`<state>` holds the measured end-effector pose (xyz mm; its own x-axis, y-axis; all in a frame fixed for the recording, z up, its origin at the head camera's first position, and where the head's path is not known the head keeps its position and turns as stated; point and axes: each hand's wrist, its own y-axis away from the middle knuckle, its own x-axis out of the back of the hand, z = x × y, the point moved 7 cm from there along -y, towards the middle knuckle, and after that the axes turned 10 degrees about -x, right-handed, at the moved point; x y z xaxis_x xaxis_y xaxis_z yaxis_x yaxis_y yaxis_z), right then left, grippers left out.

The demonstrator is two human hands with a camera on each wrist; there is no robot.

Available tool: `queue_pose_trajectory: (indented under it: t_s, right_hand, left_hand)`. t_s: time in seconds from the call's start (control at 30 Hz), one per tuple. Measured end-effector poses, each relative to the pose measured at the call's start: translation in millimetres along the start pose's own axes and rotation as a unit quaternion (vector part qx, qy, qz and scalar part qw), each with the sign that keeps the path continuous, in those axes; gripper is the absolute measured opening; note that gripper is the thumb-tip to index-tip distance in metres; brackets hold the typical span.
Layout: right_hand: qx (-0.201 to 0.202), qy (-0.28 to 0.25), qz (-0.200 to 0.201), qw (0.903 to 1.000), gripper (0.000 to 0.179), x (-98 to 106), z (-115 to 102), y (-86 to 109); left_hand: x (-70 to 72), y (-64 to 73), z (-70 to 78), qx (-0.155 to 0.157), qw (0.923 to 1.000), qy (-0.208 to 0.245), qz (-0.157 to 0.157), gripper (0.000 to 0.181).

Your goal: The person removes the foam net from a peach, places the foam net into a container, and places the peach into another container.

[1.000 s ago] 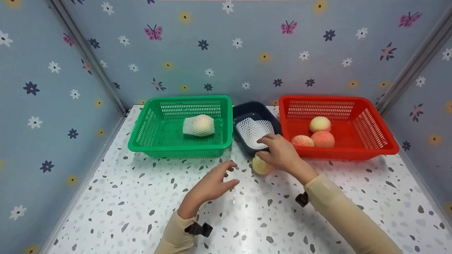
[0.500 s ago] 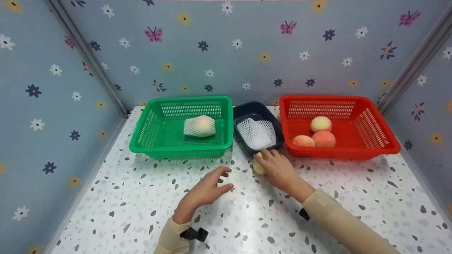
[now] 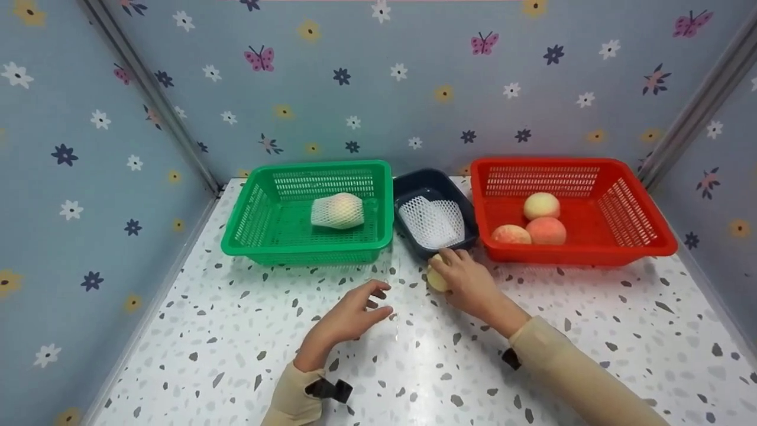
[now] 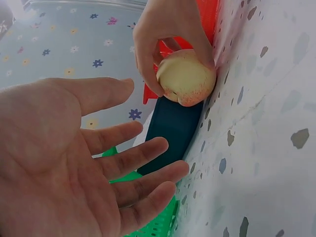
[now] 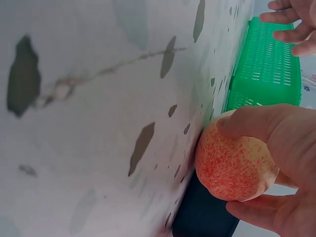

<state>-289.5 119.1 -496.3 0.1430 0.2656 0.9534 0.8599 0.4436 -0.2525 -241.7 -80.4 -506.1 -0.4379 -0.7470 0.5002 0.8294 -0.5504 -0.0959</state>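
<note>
My right hand (image 3: pixel 469 285) grips a yellow and red peach (image 5: pixel 236 160) on the tabletop, just in front of the dark tray (image 3: pixel 421 251). In the right wrist view, the thumb lies on one side of the fruit and fingers on the other. The left hand (image 4: pixel 74 153) is held off to the left, palm showing and fingers spread, with nothing in it. Inside the dark tray lie white foam net sleeves (image 3: pixel 427 222). A peach in a foam net (image 3: pixel 340 211) rests in the green basket (image 3: pixel 307 247).
To the right stands a red basket (image 3: pixel 582 255) with three bare peaches (image 3: pixel 547 230) toward its left side. The dark tray sits between the two baskets. Patterned walls (image 3: pixel 366 77) enclose the back and sides of the speckled table (image 3: pixel 408 367).
My right hand has come down from the tray's front edge and taken hold of the peach. The left hand has drawn back slightly.
</note>
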Motion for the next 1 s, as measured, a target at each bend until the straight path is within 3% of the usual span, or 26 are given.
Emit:
queue_pose_trajectory:
  t_s: [0.27,0.43,0.57,0.67,0.83,1.0]
  right_hand:
    - [-0.021,-0.036,-0.008,0.9991,0.071,23,4,13.8]
    - [-0.040,-0.075,0.007,0.9964,0.069,53,10,21.7]
    - [-0.038,-0.084,0.040,0.9949,0.067,82,17,29.3]
    - [-0.031,-0.095,0.070,0.9925,0.067,103,24,34.9]
    - [-0.035,-0.115,0.111,0.9866,0.067,133,39,38.5]
    - [-0.072,-0.124,0.112,0.9833,0.068,152,58,36.9]
  left_hand:
    - [-4.9,-6.3,-4.6,-0.029,0.9996,0.004,0.002,0.039]
    - [-5.3,-15.1,1.7,-0.038,0.9987,0.013,0.031,0.028]
    - [-6.0,-25.3,14.6,-0.073,0.9953,-0.025,0.058,0.021]
    - [-8.4,-34.7,28.7,-0.111,0.9880,-0.079,0.073,0.019]
    - [-15.3,-55.3,56.7,-0.172,0.9680,-0.157,0.095,0.020]
    - [-23.0,-77.9,82.0,-0.235,0.9456,-0.191,0.120,0.013]
